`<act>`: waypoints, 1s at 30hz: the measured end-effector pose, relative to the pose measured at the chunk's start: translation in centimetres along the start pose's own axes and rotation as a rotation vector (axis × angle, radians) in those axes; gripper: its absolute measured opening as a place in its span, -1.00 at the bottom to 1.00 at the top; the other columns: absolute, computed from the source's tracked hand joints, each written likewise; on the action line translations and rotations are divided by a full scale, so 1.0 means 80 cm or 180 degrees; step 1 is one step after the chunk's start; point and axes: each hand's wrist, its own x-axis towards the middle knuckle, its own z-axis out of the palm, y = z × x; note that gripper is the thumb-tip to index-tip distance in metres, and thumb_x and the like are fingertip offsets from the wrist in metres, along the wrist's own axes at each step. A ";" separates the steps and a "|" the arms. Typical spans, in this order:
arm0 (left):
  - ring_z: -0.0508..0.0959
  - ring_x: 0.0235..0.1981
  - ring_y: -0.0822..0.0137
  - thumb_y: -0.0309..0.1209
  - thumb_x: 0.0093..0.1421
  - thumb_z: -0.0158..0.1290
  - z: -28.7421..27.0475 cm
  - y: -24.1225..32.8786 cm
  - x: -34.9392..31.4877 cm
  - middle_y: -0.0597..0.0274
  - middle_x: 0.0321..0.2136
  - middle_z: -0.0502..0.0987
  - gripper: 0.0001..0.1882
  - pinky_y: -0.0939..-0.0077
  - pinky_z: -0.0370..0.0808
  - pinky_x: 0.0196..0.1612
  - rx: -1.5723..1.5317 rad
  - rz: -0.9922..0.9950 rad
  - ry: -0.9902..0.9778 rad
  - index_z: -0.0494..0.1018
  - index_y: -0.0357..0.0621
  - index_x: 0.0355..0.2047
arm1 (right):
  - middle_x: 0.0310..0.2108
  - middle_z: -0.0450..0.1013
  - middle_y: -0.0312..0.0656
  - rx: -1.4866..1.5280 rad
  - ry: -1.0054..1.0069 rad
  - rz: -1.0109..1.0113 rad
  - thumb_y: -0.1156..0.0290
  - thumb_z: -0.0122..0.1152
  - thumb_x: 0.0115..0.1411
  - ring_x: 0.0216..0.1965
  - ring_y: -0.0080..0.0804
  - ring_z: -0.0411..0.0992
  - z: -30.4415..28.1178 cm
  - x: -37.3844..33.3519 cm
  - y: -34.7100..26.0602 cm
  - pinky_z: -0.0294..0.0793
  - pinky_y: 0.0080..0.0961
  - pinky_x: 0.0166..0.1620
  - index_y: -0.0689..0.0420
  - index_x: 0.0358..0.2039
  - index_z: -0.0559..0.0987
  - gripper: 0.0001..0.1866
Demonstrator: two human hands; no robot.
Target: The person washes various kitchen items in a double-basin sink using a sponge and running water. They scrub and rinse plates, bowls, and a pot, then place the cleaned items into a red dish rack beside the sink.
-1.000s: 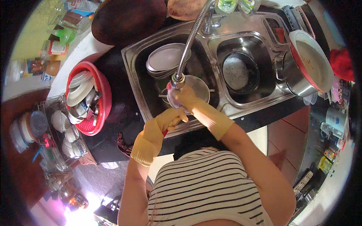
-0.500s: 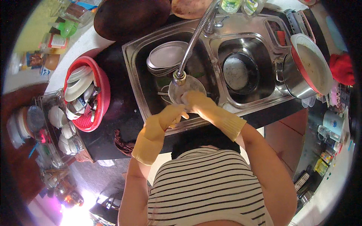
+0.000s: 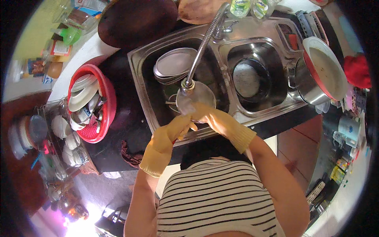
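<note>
A round steel plate [image 3: 198,96] sits over the left sink basin [image 3: 152,85], right under the head of the flexible faucet [image 3: 188,83]. The right hand [image 3: 203,114], in a yellow rubber glove, closes on the plate's near rim. The left hand [image 3: 179,126], also gloved, curls against the same edge. A stack of steel plates [image 3: 173,65] lies behind; a red basket [image 3: 103,118] of dishes stands on the dark counter [image 3: 122,114] to the left.

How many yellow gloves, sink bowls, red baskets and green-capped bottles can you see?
Yellow gloves: 2, on the left hand and the right hand
Sink bowls: 2, left and right
Red basket: 1
Green-capped bottles: 2
Total: 7
</note>
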 end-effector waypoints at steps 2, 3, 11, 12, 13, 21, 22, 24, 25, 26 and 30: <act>0.16 -0.78 0.47 0.11 0.38 -0.20 0.006 -0.003 -0.011 0.41 -0.79 0.22 -0.33 0.44 0.15 -0.68 0.0078 0.0285 0.0033 0.55 -0.36 -0.21 | -0.29 0.54 -0.12 -0.0025 0.0074 -0.0267 0.07 0.02 0.32 -0.20 -0.21 0.53 0.007 0.000 0.008 0.49 -0.29 -0.07 0.12 -0.16 0.61 -0.61; 0.17 -0.77 0.47 0.13 0.37 -0.19 0.008 -0.003 -0.018 0.41 -0.79 0.22 -0.31 0.45 0.15 -0.68 0.0111 0.0426 0.0054 0.55 -0.37 -0.22 | -0.31 0.55 -0.12 -0.0222 0.0012 -0.0537 0.08 0.02 0.32 -0.22 -0.21 0.54 0.011 -0.001 0.017 0.50 -0.30 -0.08 0.12 -0.18 0.61 -0.62; 0.16 -0.72 0.49 0.18 0.34 -0.15 -0.007 -0.022 -0.004 0.46 -0.77 0.18 -0.31 0.48 0.18 -0.60 0.0217 0.0421 -0.0135 0.54 -0.31 -0.23 | -0.27 0.59 -0.06 -0.1079 -0.0579 -0.1444 0.29 0.01 0.30 -0.24 -0.16 0.53 0.020 0.030 0.080 0.52 -0.30 -0.07 0.16 -0.15 0.58 -0.73; 0.18 -0.73 0.47 0.18 0.34 -0.17 -0.001 -0.017 -0.012 0.43 -0.77 0.20 -0.30 0.45 0.23 -0.61 0.0227 0.0401 -0.0023 0.55 -0.33 -0.22 | -0.28 0.59 -0.06 -0.0488 -0.0621 -0.0714 0.30 0.01 0.30 -0.24 -0.16 0.54 0.006 0.013 0.033 0.53 -0.30 -0.08 0.16 -0.14 0.58 -0.73; 0.19 -0.74 0.46 0.17 0.35 -0.20 0.003 -0.006 -0.016 0.41 -0.77 0.22 -0.28 0.43 0.29 -0.63 0.0289 0.0391 0.0067 0.56 -0.36 -0.21 | -0.28 0.59 -0.06 -0.0966 -0.0286 -0.1097 0.31 -0.01 0.30 -0.25 -0.16 0.54 -0.018 0.005 0.021 0.53 -0.30 -0.09 0.17 -0.14 0.59 -0.72; 0.12 -0.71 0.53 0.18 0.26 -0.07 -0.017 -0.023 0.020 0.50 -0.71 0.21 -0.34 0.57 0.12 -0.61 -0.0360 0.0286 -0.0232 0.55 -0.27 -0.18 | -0.34 0.54 -0.05 -0.0087 -0.0977 -0.0252 0.24 -0.02 0.35 -0.31 -0.24 0.54 -0.026 -0.014 -0.008 0.52 -0.28 -0.25 0.15 -0.10 0.58 -0.69; 0.11 -0.71 0.55 0.18 0.24 -0.06 -0.012 -0.032 0.019 0.51 -0.70 0.20 -0.35 0.58 0.09 -0.61 -0.0572 0.0312 -0.0423 0.55 -0.26 -0.17 | -0.37 0.53 -0.07 0.0645 -0.0941 -0.0141 0.20 -0.01 0.36 -0.33 -0.27 0.53 -0.002 -0.002 0.023 0.51 -0.29 -0.29 0.14 -0.11 0.59 -0.68; 0.06 -0.74 0.57 0.08 0.18 0.05 0.024 0.010 -0.032 0.53 -0.73 0.16 -0.49 0.56 0.01 -0.63 -0.0536 0.0356 -0.0042 0.52 -0.18 -0.25 | -0.41 0.49 -0.13 0.1597 -0.0510 -0.0040 0.14 -0.01 0.37 -0.38 -0.33 0.49 0.030 0.006 0.045 0.46 -0.32 -0.37 0.10 -0.12 0.58 -0.67; 0.05 -0.75 0.56 0.05 0.16 0.06 0.017 0.003 -0.019 0.54 -0.74 0.15 -0.53 0.56 0.00 -0.64 -0.0479 0.0171 -0.0019 0.51 -0.15 -0.27 | -0.43 0.47 -0.17 0.1787 -0.0161 -0.0068 0.12 0.00 0.38 -0.41 -0.37 0.46 0.045 0.002 0.039 0.43 -0.35 -0.41 0.08 -0.13 0.57 -0.68; 0.05 -0.76 0.56 0.02 0.15 0.08 0.010 0.008 -0.009 0.54 -0.76 0.13 -0.58 0.56 -0.01 -0.64 -0.0376 0.0028 -0.0016 0.51 -0.12 -0.30 | -0.43 0.48 -0.17 0.1851 0.0093 -0.0100 0.13 0.01 0.36 -0.40 -0.36 0.47 0.047 0.012 0.031 0.44 -0.34 -0.40 0.07 -0.14 0.58 -0.69; 0.00 -0.77 0.55 0.02 0.17 0.10 -0.012 0.010 -0.010 0.55 -0.78 0.09 -0.64 0.59 -0.04 -0.63 0.0050 0.0025 -0.0147 0.51 0.00 -0.31 | -0.44 0.51 -0.17 0.1300 0.0253 -0.0385 0.19 0.06 0.31 -0.39 -0.31 0.51 0.042 0.002 0.017 0.47 -0.32 -0.38 0.04 -0.20 0.60 -0.75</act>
